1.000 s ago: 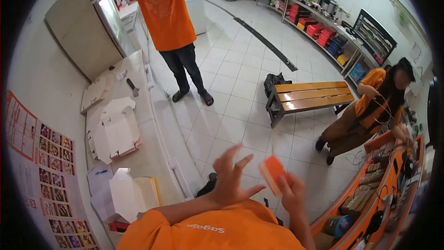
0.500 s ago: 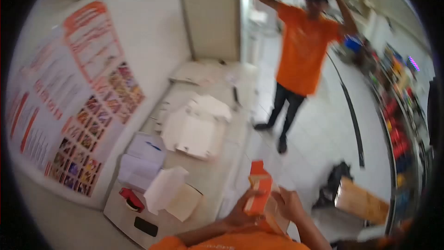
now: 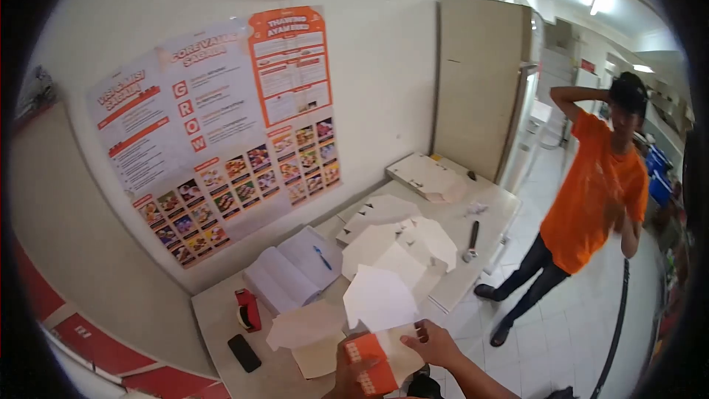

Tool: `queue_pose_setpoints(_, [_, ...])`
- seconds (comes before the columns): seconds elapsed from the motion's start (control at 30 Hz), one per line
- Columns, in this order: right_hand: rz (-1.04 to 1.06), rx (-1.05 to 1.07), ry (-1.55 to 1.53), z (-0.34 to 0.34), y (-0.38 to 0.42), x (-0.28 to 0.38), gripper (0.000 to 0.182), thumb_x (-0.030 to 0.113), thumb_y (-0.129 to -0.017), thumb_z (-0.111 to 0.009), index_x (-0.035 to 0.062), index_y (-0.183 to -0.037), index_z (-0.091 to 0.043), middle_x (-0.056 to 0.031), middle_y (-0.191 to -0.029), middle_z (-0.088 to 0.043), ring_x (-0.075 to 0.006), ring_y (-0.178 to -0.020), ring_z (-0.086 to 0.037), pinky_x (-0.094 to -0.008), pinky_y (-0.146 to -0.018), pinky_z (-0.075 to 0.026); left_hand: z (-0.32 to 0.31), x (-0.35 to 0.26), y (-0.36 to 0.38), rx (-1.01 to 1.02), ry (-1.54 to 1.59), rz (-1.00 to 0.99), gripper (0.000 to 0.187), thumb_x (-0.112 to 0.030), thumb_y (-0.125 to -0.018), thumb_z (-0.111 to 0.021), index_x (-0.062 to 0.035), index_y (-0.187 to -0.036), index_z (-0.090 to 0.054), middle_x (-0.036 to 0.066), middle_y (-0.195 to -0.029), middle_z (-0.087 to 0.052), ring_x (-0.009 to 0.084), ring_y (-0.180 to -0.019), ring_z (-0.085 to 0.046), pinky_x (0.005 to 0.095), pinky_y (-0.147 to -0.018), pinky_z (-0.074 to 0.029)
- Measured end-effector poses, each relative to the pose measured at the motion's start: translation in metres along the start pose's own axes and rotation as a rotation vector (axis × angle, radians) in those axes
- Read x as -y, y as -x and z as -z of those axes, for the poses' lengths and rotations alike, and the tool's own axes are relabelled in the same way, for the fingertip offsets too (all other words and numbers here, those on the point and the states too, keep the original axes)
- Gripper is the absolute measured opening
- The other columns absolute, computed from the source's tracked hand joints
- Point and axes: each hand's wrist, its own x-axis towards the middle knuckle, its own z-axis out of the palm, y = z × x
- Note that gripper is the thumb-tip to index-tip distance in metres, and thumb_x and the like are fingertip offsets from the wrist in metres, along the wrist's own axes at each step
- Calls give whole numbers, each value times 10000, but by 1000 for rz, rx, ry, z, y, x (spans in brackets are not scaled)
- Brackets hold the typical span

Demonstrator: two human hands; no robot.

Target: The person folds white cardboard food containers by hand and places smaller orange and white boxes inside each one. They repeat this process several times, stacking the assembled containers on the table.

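My left hand [image 3: 342, 371] is wrapped around a small orange carton [image 3: 375, 366] with white lettering, low in the view. Just right of the carton is my right hand [image 3: 437, 345], its fingers half curled and apart over a cream cardboard surface [image 3: 402, 340]; I see nothing between them. A white cardboard sheet [image 3: 380, 297] stands tilted just beyond the orange carton. Another flat cardboard piece [image 3: 306, 324] lies to the left, on the table [image 3: 214, 325].
Unfolded white boxes [image 3: 399, 247] spread over the table, with a black-handled tool [image 3: 473, 242] nearby. An open notebook [image 3: 284, 281] with a pen, a red tape dispenser [image 3: 247, 310] and a phone [image 3: 244, 353] lie leftward. A person in an orange shirt [image 3: 591, 199] stands right.
The view has swung left toward the wall and table. My hands, with the orange carton in the left, are now at the table's edge; my right hand has come away from the carton. The other person lowered one arm.
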Motion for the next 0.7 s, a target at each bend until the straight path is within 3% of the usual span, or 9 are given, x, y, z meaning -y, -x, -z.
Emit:
queue_pose_setpoints(0.07, [134,93,-157,-15,-52,-60,501,333,-932,-730,-58,-1224,-615,-224,-1090,-724,-322,-1011,-705,-408,-907,-528,40,31,-18,-2,-662,-75,807,-192,-774,-909,-92,-1432,-451,119,-1405,-480,272,-1315,-504,436,-1099,-423])
queue_pose_setpoints(0.1, [239,-3,-313,-13,-66,-70,454,298,-944,-716,-53,-1217,-626,-212,-1082,-728,-305,-997,-702,-402,-904,-526,9,16,-41,181,-680,-107,854,-401,-688,-956,-279,-1417,-530,270,-1568,-279,481,-1451,-325,559,-1155,-333])
queue_pose_setpoints(0.13, [337,-100,-467,-6,-79,-77,408,262,-957,-703,-49,-1211,-636,-200,-1074,-732,-288,-984,-698,-397,-901,-525,0,-8,-78,525,-952,-472,932,-479,-680,-945,-201,-1452,-501,256,-1578,-263,483,-1477,-280,550,-1164,-324])
queue_pose_setpoints(0.23, [294,-106,-547,54,-100,-74,289,155,-962,-661,-39,-1176,-666,-161,-1061,-742,-229,-968,-689,-373,-872,-529,10,-55,-197,388,-1138,-715,919,-490,-729,-909,-29,-1402,-486,223,-1483,-397,376,-1400,-409,468,-1139,-356])
queue_pose_setpoints(0.3, [293,-82,-577,94,-114,-82,266,132,-958,-654,-40,-1160,-674,-151,-1066,-745,-220,-967,-690,-366,-866,-531,15,-102,-284,-51,-1492,-730,597,-260,-799,-835,-79,-1289,-547,108,-1214,-619,262,-1144,-601,421,-961,-474])
queue_pose_setpoints(0.37, [341,-107,-555,123,-132,-112,235,101,-948,-659,-40,-1132,-696,-111,-1048,-749,-204,-940,-693,-354,-850,-538,69,-147,-393,-325,-1710,-875,657,-230,-811,-829,-43,-1353,-509,110,-982,-641,264,-905,-663,386,-806,-537])
queue_pose_setpoints(0.5, [431,-89,-225,172,-154,-174,347,198,-1013,-597,-23,-1278,-626,-124,-1191,-702,-217,-1040,-664,-372,-916,-526,113,-228,-509,-669,-2204,-312,779,-234,-831,-807,-91,-1488,-415,236,-1183,-653,371,-1135,-654,491,-917,-563])
queue_pose_setpoints(0.67, [-43,-130,-975,178,-151,-286,380,325,-948,-670,67,-1227,-662,-150,-1228,-689,-295,-1198,-610,-447,-1106,-418,185,-267,-587,-781,-2434,15,689,-238,-888,-737,-145,-1502,-437,260,-1315,-611,397,-1232,-614,511,-967,-562])
queue_pose_setpoints(0.7, [181,-4,-487,162,-171,-364,358,295,-956,-649,45,-1211,-662,-160,-1209,-694,-300,-1174,-624,-443,-1069,-440,210,-263,-603,-794,-2512,4,648,-239,-903,-713,-139,-1490,-458,264,-1328,-605,396,-1231,-616,515,-970,-562])
